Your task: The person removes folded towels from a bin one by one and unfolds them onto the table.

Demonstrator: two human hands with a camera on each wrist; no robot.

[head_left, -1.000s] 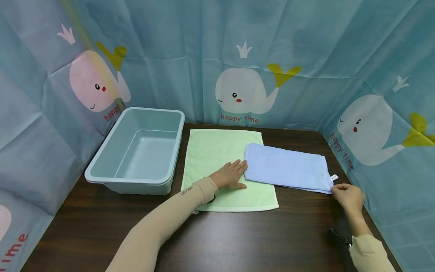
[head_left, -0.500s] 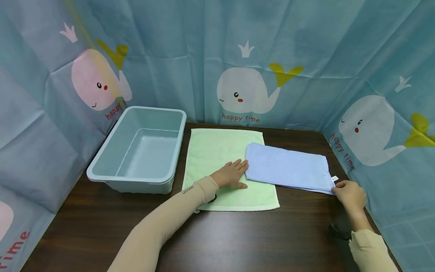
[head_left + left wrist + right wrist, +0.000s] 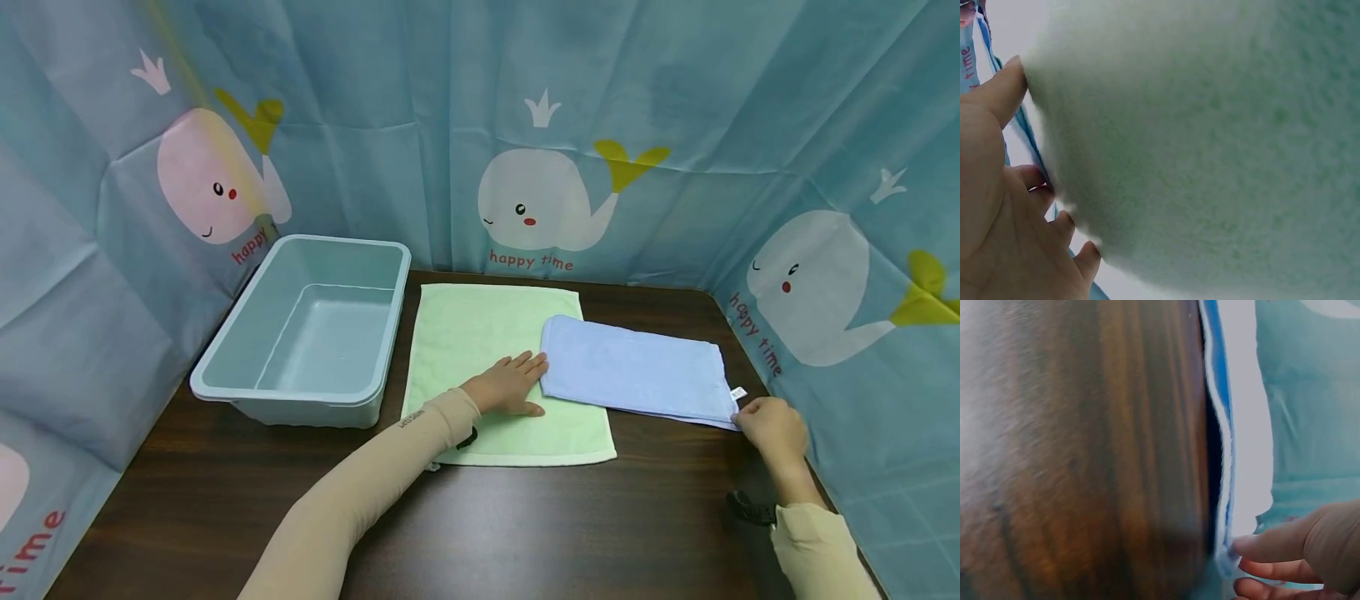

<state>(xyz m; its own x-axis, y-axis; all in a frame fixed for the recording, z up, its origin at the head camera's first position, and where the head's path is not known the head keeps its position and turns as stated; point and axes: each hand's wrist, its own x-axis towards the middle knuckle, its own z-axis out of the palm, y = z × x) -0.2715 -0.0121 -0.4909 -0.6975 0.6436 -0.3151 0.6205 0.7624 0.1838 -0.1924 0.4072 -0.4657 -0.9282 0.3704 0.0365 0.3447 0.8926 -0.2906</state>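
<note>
A blue towel (image 3: 633, 367), folded into a long strip, lies with its left end over a light green towel (image 3: 480, 333) spread flat on the table. My left hand (image 3: 506, 385) rests palm down on the green towel, fingers spread and fingertips right at the blue towel's left edge. At the other end, my right hand (image 3: 772, 429) pinches the near right corner of the blue towel, just below its small white tag (image 3: 738, 393). In the right wrist view, the thumb and fingers (image 3: 1272, 545) meet at that corner, and the layered edge of the blue towel (image 3: 1225, 456) shows.
A pale blue-green plastic basin (image 3: 300, 396) with nothing in it stands to the left of the green towel. The dark wooden table (image 3: 570, 533) is bordered at the back and sides by a blue curtain (image 3: 420, 167) printed with whales.
The view shifts very slightly. Both hands and both towels keep their places, with the right hand still at the blue towel's corner.
</note>
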